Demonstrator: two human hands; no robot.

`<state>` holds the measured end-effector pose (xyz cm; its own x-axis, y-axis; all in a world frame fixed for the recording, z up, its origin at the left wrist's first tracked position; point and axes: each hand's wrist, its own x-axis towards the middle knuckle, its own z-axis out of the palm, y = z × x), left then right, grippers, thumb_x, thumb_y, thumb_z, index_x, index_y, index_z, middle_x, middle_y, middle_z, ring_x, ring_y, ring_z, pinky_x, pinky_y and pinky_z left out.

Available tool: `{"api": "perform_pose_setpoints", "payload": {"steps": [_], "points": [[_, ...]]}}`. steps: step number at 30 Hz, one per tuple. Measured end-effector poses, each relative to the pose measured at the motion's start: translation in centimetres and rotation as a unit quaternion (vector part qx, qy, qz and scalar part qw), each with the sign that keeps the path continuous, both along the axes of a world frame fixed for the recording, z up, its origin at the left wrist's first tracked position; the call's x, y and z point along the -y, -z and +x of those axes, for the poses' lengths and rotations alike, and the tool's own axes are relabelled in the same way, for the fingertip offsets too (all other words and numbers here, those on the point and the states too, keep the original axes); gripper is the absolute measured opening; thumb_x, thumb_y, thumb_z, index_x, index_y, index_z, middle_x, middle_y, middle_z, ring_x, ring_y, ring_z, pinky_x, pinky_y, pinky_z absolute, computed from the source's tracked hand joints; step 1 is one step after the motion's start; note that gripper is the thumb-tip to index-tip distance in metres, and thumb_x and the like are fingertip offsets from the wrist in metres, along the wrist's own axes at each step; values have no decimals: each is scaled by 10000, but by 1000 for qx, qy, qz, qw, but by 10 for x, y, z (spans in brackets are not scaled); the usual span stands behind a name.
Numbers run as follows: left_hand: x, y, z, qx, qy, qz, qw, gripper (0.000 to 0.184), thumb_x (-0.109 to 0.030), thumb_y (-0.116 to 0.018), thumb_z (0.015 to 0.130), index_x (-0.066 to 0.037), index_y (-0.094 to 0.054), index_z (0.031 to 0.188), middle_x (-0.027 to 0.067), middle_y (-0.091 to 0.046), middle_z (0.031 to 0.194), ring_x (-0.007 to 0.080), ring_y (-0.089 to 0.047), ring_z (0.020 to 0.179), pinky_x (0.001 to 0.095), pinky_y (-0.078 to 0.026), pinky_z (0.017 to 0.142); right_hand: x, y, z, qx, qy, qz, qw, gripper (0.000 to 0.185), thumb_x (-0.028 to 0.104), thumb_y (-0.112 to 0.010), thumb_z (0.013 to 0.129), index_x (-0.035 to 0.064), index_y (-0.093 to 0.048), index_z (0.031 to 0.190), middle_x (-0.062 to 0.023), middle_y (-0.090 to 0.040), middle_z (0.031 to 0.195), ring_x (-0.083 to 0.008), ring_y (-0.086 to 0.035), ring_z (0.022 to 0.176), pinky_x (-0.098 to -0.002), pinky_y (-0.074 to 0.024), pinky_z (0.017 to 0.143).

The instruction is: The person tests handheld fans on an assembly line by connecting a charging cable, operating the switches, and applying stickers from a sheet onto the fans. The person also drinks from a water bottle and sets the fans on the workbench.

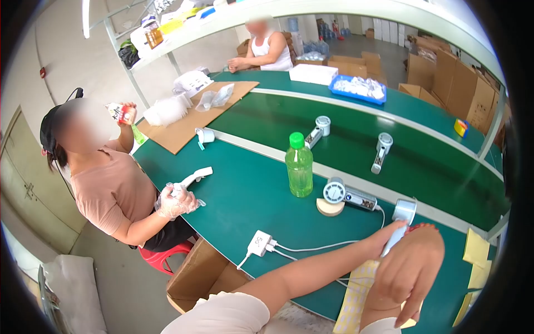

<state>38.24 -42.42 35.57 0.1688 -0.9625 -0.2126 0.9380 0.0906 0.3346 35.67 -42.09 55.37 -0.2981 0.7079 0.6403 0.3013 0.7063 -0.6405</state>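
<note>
My left hand (387, 238) is closed around the light blue handle of a handheld fan (405, 210), whose round head points up by the belt's edge. In front of it, close to the camera, is my right hand (410, 270), bent at the wrist with its fingers curled downward. Whatever lies between those fingertips, if anything, is hidden. Below the right hand is a yellowish sheet of small labels (356, 298). Another fan (335, 191), its handle open to the inner parts and a white cable attached, leans on a round pale disc (330, 207).
A green bottle (300, 170) stands left of the fan. A white charger (259, 244) trails cables across the table. Two more fans (381, 153) (320, 131) lie on the green belt. A gloved co-worker (119, 195) holds a white part at left; another person (270, 50) sits beyond.
</note>
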Motion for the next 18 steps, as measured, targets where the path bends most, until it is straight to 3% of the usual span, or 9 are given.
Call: {"api": "perform_pose_setpoints", "payload": {"steps": [6, 9, 12, 18], "points": [[8, 15, 9, 88, -36, 7, 995, 337, -389, -571, 869, -76, -513, 981, -2, -502, 765, 95, -516, 645, 236, -465, 547, 22, -21, -29, 67, 73, -13, 995, 197, 111, -663, 834, -64, -678, 921, -67, -512, 724, -173, -530, 631, -277, -463, 602], [7, 14, 8, 83, -34, 11, 996, 339, -391, -570, 870, -77, -512, 984, -3, -504, 777, 91, -517, 645, 230, -465, 541, 32, -15, -39, 87, 108, 9, 990, 212, 118, -589, 887, -47, -660, 999, -78, -561, 761, -181, -561, 660, -274, -476, 631], [6, 15, 9, 84, -35, 0, 996, 340, -391, -574, 868, -76, -511, 981, -4, -502, 772, 89, -517, 646, 229, -467, 539, 45, -3, -41, 92, 107, -24, 990, 42, 93, -592, 818, 105, -572, 784, -9, -508, 757, -174, -531, 740, -305, -446, 646], [9, 18, 8, 86, -25, 1, 996, 321, -392, -568, 871, -91, -514, 967, -10, -501, 770, 83, -516, 648, 225, -462, 539, 44, -4, -73, 64, 137, -70, 986, 101, 139, -566, 851, 87, -547, 766, -18, -512, 742, -168, -523, 700, -286, -434, 606]]}}
